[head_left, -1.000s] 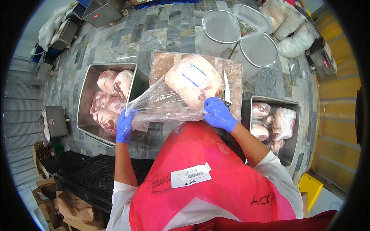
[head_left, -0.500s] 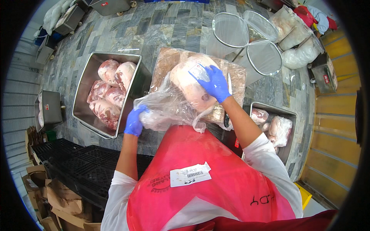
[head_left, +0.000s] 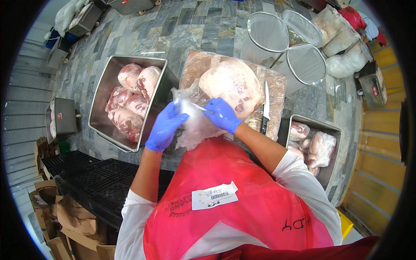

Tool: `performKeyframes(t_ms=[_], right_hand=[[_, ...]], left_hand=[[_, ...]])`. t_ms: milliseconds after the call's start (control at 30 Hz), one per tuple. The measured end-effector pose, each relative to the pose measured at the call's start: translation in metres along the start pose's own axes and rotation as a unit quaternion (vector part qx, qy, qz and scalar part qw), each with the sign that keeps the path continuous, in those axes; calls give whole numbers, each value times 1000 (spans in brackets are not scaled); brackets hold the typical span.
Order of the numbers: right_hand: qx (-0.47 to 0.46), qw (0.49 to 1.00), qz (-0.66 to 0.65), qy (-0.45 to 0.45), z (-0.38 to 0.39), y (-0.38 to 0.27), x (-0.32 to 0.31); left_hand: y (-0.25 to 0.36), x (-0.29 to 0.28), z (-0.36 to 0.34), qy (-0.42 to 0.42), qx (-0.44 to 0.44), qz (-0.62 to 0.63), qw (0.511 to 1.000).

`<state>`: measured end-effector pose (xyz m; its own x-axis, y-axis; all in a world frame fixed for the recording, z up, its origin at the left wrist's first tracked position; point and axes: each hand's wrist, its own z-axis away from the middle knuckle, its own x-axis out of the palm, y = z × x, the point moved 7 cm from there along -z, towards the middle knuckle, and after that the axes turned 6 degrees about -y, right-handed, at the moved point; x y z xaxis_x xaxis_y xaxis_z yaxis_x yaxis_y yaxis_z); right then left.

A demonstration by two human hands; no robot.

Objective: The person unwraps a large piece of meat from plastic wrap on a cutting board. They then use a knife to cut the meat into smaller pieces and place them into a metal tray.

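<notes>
A large pale piece of raw meat (head_left: 232, 86) rests on a plastic-wrapped block (head_left: 190, 71) in front of me. Bunched clear plastic wrap (head_left: 195, 121) hangs off the near left side of that block. My left hand (head_left: 165, 126), in a blue glove, is closed on the wrap. My right hand (head_left: 222, 115), gloved the same, pinches a stretched strand of it just at the near edge of the meat. To the right of the meat lies a knife (head_left: 266, 104) with a black handle, its handle end toward me.
On the left stands a steel bin (head_left: 93, 108) with several pieces of red meat. Another steel bin (head_left: 333, 130) at the right holds wrapped meat. Hoop-rimmed clear bags (head_left: 264, 37) stand beyond the block. Black pallets (head_left: 93, 182) and cardboard boxes (head_left: 76, 216) are at lower left.
My right hand has come off the top of the meat, toward me and left, to the wrap. The wrap is now bunched between both hands, and the meat lies bare.
</notes>
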<state>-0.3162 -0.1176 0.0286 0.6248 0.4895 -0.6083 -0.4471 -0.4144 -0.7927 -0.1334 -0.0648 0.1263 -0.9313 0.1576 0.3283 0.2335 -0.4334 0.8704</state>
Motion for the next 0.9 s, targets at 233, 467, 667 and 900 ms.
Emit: performKeyframes(t_ms=[233,467,667,900], right_hand=[[-65,954,-200,-215,23,-4,32],[301,715,-631,-3,57,40,23],[-6,991,56,123,57,-11,-34],[35,999,19,13,18,14,30]], left_hand=[[-17,67,-43,-143,141,-721,663],[-78,21,-87,-55,88,-468,877],[-135,-53,-113,53,-202,-176,962],[-159,-43,-118,-17,-210,156,965]])
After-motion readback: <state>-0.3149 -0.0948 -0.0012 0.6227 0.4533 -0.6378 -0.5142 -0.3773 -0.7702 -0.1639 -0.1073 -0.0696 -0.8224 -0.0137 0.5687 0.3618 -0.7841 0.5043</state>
